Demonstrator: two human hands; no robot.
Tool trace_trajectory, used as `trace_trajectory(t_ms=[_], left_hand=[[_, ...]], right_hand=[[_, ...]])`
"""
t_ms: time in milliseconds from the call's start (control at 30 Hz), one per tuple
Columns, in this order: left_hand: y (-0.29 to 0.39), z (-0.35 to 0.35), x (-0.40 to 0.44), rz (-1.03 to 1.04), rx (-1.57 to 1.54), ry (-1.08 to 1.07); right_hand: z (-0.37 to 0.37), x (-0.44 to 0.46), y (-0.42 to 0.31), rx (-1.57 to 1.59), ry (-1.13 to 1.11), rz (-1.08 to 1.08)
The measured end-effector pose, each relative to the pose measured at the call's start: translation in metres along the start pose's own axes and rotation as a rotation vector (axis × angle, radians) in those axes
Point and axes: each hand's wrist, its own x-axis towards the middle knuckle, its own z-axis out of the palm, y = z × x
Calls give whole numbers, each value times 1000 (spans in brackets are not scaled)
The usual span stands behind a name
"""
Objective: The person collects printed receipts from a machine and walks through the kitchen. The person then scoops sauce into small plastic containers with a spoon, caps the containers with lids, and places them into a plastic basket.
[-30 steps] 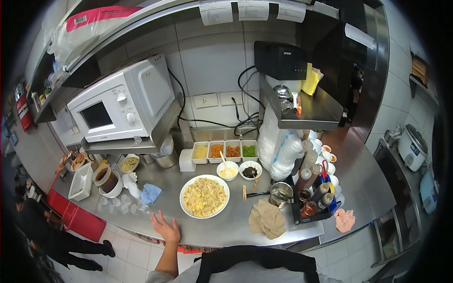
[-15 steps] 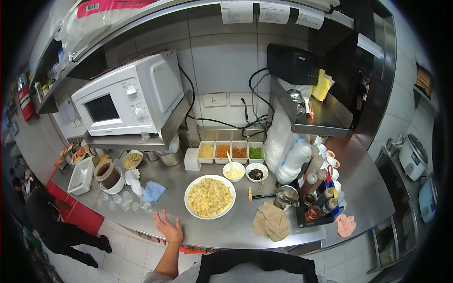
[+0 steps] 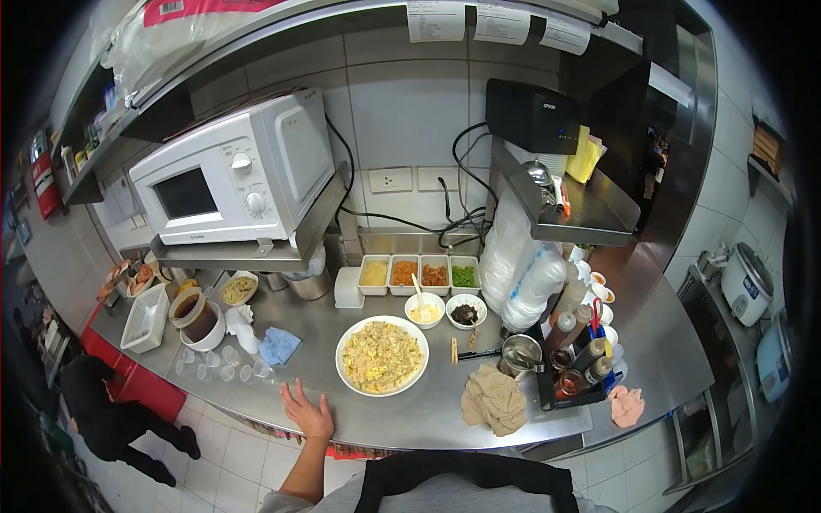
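Note:
At the front edge of the steel counter [image 3: 445,410], my left hand [image 3: 308,412] hovers or rests with its fingers spread, holding nothing. To its right stands a white bowl [image 3: 341,369] full of fried rice [image 3: 381,355]. My right hand is out of view. Behind the fried rice are a small bowl with a white spoon [image 3: 422,311] and a small bowl of dark food [image 3: 465,314]. Several small tubs of toppings [image 3: 419,274] line the back. Small clear plastic cups [image 3: 227,373] and a blue cloth [image 3: 279,346] lie beyond my left hand.
A microwave [image 3: 239,175] on a bracket and a black printer [image 3: 532,115] overhang the counter. A crumpled brown cloth [image 3: 493,400], a metal pitcher [image 3: 520,356] and a black caddy of bottles [image 3: 571,397] stand right. At far left, a person in dark clothes [image 3: 111,419] bends near a red bin [image 3: 152,389].
The person at the far left has shifted slightly and leans lower. My left hand and the bowls have stayed in place; the view has moved very slightly.

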Motion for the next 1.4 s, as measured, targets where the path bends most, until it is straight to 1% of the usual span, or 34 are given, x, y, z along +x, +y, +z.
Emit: trace_trajectory(t_ms=[600, 933, 967, 1033, 1100, 1133, 1167, 1200, 1233, 1333, 1367, 1400], left_hand=[[0, -1, 0, -5, 3, 8], [3, -3, 1, 17, -43, 19], [10, -7, 7, 118, -80, 50], [40, -22, 37, 338, -159, 119], [112, -43, 82, 523, -384, 207], [147, -53, 108, 653, -511, 204], [182, -63, 131, 792, -518, 221], [222, -76, 152, 891, -538, 178], [258, -79, 171, 970, -681, 122], [367, -108, 212, 1051, -734, -148], [399, -109, 227, 1081, -724, -169], [430, -108, 244, 1110, -715, -185]], right_hand=[[-1, -4, 5, 16, 7, -2], [-8, -14, 34, 84, 54, -40], [-9, -15, 40, 96, 63, -45], [-11, -19, 56, 128, 91, -66], [-16, -27, 84, 162, 133, -77], [-20, -28, 89, 170, 130, -51], [-24, -29, 101, 194, 120, -5], [-26, -30, 113, 220, 111, 39], [-28, -31, 129, 254, 105, 87], [-28, -13, 194, 374, 66, 242], [-24, -1, 222, 395, 37, 278], [-22, 13, 259, 254, -24, 231]])
